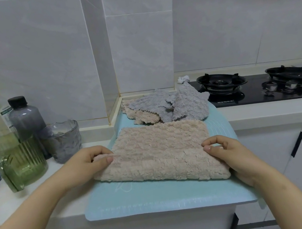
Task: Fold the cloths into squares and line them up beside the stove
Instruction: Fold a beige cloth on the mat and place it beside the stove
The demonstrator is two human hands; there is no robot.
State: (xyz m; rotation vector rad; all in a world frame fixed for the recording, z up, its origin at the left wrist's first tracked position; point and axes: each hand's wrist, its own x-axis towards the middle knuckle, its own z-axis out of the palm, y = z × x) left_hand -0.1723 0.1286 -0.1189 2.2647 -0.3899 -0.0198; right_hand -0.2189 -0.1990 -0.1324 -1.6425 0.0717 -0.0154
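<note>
Left hand (86, 164), right hand (231, 152) pinching beige cloth (158, 151), green cup (21, 161), grey bottle (26, 120)

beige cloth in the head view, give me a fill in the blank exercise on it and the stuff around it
1. The left hand and right hand pinch the beige cloth, which lies on a light blue ____.
2. The gas stove sits to the ____ of the heap of unfolded cloths.
3. The green pitcher stands to the ____ of the left hand.
4. The grey bottle has a ____ cap.

Missing words: mat; right; left; black
</note>
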